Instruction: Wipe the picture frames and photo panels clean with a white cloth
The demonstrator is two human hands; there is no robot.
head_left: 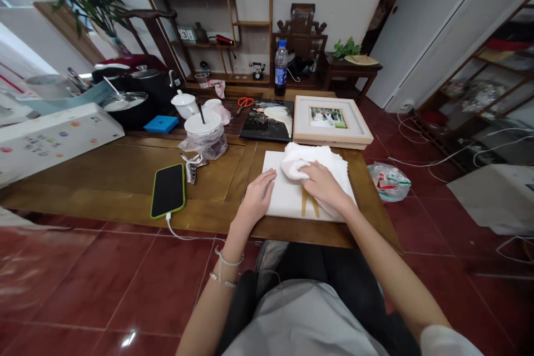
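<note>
A flat white panel [283, 200] with tan strips near its front edge lies on the wooden table [217, 183] in front of me. My right hand [323, 181] is closed on a bunched white cloth [319, 157] and presses it against the panel's upper part. Along the panel's left edge rests my left hand [259, 192], flat with its fingers stretched out and holding nothing. Behind the panel are a framed photo [327, 117] in a wide pale frame and a dark picture panel [267, 120]. The underside of the cloth is hidden.
A phone [168, 192] on a charging cable, a lidded white cup [204, 128] in a plastic bag, and orange scissors [245, 103] lie to the left. A bottle [281, 67] stands at the back. A plastic bag [390, 182] sits on the floor at right.
</note>
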